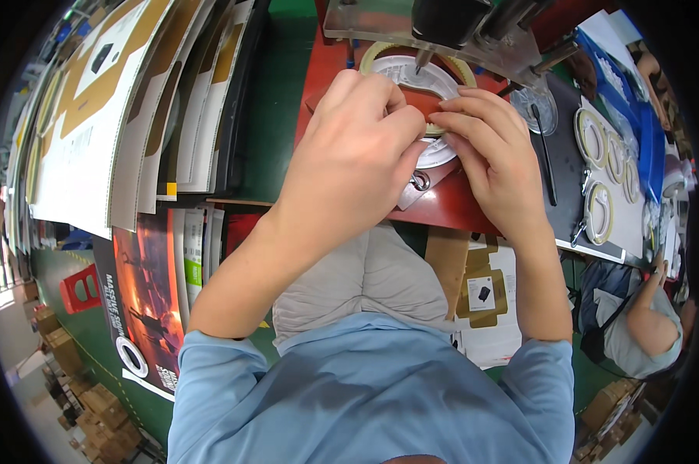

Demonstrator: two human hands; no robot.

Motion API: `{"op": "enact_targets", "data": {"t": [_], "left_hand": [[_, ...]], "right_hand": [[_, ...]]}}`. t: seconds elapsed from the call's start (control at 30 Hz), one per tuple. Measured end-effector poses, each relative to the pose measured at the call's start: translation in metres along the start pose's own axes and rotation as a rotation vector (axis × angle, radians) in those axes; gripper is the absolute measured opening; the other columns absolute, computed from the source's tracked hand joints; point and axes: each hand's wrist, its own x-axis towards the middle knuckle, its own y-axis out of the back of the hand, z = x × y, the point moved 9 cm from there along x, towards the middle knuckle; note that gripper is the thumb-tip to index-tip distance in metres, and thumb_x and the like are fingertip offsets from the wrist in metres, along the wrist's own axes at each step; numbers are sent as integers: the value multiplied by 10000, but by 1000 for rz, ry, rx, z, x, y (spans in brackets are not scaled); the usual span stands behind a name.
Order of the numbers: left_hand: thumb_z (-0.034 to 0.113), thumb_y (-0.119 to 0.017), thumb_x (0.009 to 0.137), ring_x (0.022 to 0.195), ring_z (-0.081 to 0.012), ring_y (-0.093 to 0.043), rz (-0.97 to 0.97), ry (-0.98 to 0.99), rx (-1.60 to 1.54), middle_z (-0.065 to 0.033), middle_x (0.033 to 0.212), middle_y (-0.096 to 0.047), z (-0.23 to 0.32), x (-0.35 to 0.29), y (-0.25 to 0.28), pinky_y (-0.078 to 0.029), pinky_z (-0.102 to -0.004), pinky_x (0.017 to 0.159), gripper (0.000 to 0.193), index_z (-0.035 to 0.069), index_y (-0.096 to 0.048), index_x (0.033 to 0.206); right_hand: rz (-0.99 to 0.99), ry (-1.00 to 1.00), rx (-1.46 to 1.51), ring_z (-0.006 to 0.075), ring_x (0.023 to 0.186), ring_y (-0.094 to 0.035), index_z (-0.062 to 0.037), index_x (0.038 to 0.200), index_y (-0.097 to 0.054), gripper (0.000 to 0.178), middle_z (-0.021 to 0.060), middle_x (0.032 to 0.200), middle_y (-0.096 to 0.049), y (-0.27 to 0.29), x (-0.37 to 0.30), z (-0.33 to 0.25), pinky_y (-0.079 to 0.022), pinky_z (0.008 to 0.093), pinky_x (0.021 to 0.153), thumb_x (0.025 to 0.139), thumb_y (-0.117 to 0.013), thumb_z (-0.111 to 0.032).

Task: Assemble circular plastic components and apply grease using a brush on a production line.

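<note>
A white ring-shaped part with a pale yellow rim [467, 71] lies on the red work surface [434, 203], under a press-like fixture. My left hand [357, 147] is closed at the ring's near left side, with thumb and fingers pinched together. What is between them is hidden. My right hand [492, 147] is bent inward opposite it, its fingertips pressed together at the near rim. The two hands almost meet. Below the fingertips a curved white piece [436, 155] shows, and beside it a small dark metal loop [420, 180] lies on a light scrap.
The fixture's clear plate [373, 23] and metal pin [422, 60] hang just above the ring. To the right are several yellow-rimmed rings [591, 139] and a black stick tool [545, 158]. Printed cardboard sheets [94, 116] stand at left. Another person's arm [647, 309] shows far right.
</note>
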Motion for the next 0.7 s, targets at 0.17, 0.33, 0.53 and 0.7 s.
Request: {"op": "enact_targets", "data": {"t": [0.17,0.33,0.53,0.7], "left_hand": [[34,-835,741,906,-294,-578,-37,7,13,-82,957,-619,5,5,0,-500,-394,791,220,38,-695,910],[26,-823,746,898,-297,-577,-59,24,49,-87,944,-620,8,2,-2,-502,-392,797,211,30,-696,913],[8,-800,768,901,-307,-581,-46,-24,81,-93,924,-620,8,2,-4,-504,-401,796,181,23,-690,911],[13,-780,812,904,-277,-602,-119,59,-155,-96,889,-637,-2,6,9,-505,-385,768,153,24,-688,934]], "right_hand": [[13,7,28,313,1162,-638,-85,1078,-747,182,77,1138,-700,1,2,4,-487,423,997,898,-725,-88],[16,8,47,318,1140,-639,-83,1088,-748,185,84,1124,-696,0,1,5,-497,418,986,905,-718,-91],[28,0,83,312,1116,-641,-83,1073,-757,182,84,1121,-693,-1,1,7,-514,394,959,892,-733,-89],[6,4,85,286,1055,-644,-104,1059,-767,195,64,1047,-686,0,2,6,-519,390,911,867,-749,-77]]}}
